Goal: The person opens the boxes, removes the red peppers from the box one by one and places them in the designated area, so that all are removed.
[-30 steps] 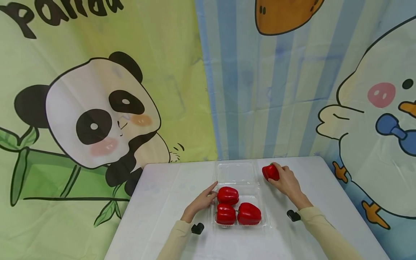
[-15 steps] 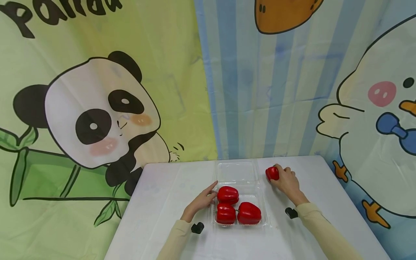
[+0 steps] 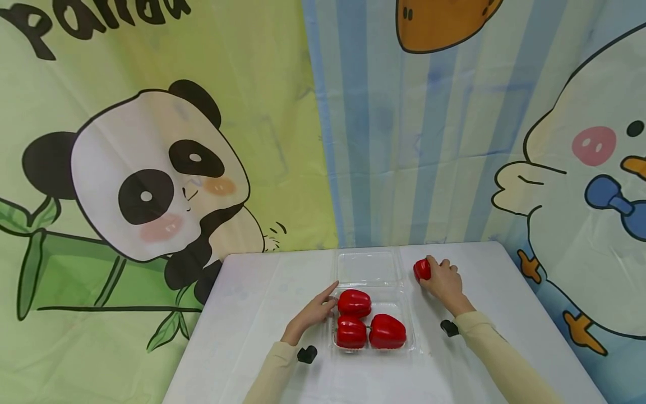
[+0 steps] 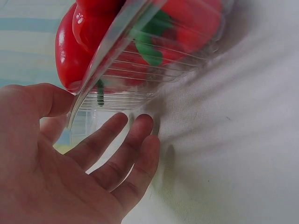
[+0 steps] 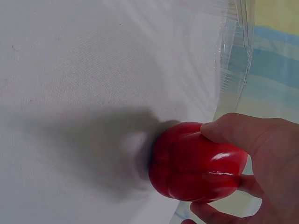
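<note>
A red bell pepper is gripped between the thumb and fingers of my right hand, just right of the clear container's open lid. In the right wrist view its shadow lies close against it; whether it touches the table I cannot tell. The clear plastic container holds three red bell peppers: one at the back left, one at the front left and one at the front right. My left hand rests against the container's left rim, thumb at the edge, its other fingers loosely bent.
The white table extends on both sides of the container. Behind it hangs a cloth backdrop with a printed panda and a white bird. A small black device sits at my left wrist, another at my right.
My right hand and the bell pepper in it have shifted slightly right, then nearly stopped. The left hand and the container stay in place.
</note>
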`<control>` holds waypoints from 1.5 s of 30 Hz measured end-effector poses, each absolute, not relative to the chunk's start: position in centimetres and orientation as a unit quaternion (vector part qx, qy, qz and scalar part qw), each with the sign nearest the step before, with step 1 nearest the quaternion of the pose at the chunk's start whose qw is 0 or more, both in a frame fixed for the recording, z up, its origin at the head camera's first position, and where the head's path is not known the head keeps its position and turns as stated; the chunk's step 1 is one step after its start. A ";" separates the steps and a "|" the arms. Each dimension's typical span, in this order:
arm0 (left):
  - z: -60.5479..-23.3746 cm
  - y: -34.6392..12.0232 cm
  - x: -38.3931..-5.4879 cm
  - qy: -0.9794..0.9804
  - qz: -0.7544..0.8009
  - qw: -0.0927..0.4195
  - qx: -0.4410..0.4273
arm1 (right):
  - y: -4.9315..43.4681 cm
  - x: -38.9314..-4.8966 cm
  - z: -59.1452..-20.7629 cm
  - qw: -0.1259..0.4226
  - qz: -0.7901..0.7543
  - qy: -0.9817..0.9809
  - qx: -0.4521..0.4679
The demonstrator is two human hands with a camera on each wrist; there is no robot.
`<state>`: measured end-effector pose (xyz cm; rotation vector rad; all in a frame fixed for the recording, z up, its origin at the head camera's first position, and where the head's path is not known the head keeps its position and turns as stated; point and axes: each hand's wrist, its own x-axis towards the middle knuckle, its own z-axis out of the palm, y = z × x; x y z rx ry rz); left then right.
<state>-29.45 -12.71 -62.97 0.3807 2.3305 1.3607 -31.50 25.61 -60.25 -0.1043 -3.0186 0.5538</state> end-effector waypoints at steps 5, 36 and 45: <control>-62.8 -12.6 -29.4 0.836 0.491 0.205 0.132 | 25.5 -31.7 -60.3 0.035 0.172 -0.984 -0.036; -63.5 -12.7 -29.6 0.837 0.491 0.206 0.128 | 26.0 -31.9 -59.8 -0.019 0.188 -0.981 -0.051; -63.4 -12.7 -29.6 0.836 0.492 0.205 0.131 | 26.0 -31.6 -59.3 -0.025 0.180 -0.982 -0.045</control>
